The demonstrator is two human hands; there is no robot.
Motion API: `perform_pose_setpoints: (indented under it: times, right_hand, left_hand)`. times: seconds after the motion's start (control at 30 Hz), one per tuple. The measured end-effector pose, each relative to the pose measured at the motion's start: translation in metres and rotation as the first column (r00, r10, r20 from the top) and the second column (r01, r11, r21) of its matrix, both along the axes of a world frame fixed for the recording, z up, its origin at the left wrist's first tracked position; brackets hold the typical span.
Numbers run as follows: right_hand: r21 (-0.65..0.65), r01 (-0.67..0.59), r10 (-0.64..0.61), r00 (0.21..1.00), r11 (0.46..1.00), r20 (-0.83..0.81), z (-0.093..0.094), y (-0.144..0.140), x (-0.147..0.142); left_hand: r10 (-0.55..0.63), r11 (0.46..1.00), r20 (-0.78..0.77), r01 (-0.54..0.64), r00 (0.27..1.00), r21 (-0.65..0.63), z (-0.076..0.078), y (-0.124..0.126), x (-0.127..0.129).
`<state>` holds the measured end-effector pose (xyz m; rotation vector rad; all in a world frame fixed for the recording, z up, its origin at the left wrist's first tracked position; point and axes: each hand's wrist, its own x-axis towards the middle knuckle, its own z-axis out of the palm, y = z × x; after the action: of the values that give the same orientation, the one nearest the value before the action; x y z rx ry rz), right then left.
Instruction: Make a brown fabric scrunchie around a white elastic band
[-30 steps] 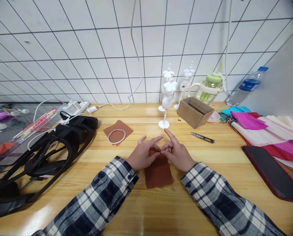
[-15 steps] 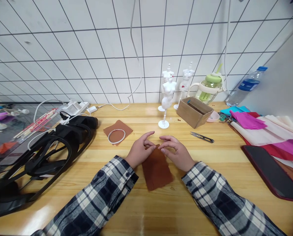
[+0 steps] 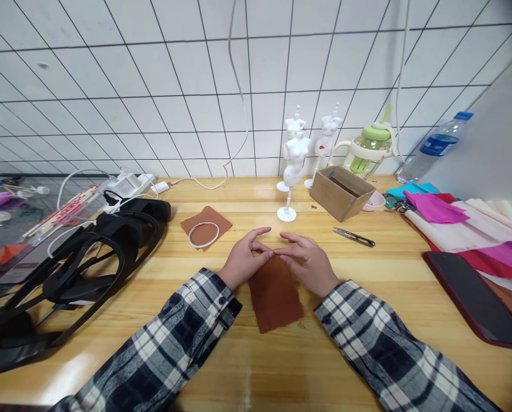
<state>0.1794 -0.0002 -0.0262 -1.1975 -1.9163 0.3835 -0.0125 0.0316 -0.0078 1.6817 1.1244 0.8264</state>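
The person's forearms, in plaid sleeves [image 3: 174,337], slant inward from both lower corners toward a spot in front of the nearest white dress form [image 3: 296,154]. Between the cuffs, nearer than that form, a brown cloth [image 3: 277,303] lies on the wooden table [image 3: 221,377], its far edge under the fingertips. The left hand [image 3: 244,260] bends in at the wrist, thumb and index finger pinching that edge, another finger reaching out straight and clear. The right hand [image 3: 311,264] mirrors it, palm turned inward, thumb and a fingertip closing on the same edge just beside the left thumb, the upper finger extended above. The two hands nearly meet. Right of the form, and nearer, lies a phone [image 3: 475,297]; thread snips [image 3: 354,236] rest between the two. Left of the form, a white ring [image 3: 190,236] lies on a brown square [image 3: 204,216]. Just right of the form and slightly beyond stands a cardboard box [image 3: 342,197].
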Motion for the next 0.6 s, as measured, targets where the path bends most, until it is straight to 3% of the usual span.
perform_pose_setpoints:
  times: [0.43, 0.6]
  right_hand:
    - [0.089, -0.058, 0.03, 0.956, 0.994, 0.292, 0.0098, -0.0057, 0.005]
    - [0.051, -0.078, 0.067, 0.977, 0.996, 0.203, 0.0092, -0.0076, 0.0003]
  left_hand:
    - [-0.019, 0.998, 0.147, 0.027, 0.989, -0.049, -0.0017, 0.0023, -0.0025]
    - [-0.05, 0.997, 0.161, 0.057, 0.986, -0.043, -0.0003, 0.003, -0.004]
